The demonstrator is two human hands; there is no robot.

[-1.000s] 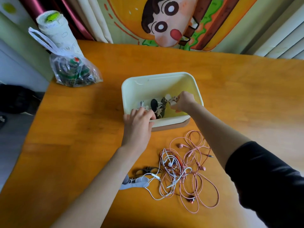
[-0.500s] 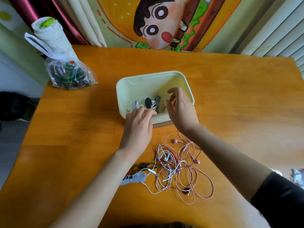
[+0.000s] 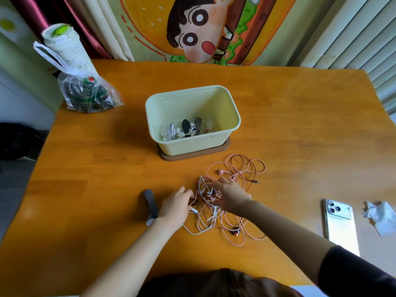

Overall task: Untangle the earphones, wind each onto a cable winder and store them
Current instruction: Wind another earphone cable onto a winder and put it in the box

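Left hand [image 3: 175, 207] and right hand [image 3: 228, 195] moved from box [image 3: 188, 144] to tangle [image 3: 204, 190].

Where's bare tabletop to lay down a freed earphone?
Widest bare wood: right of the yellow bin, above the phone. Also left of the bin, between the plastic bag and the grey cable winder. Crowded: the earphone tangle in front of the bin, with left hand and right hand in it.
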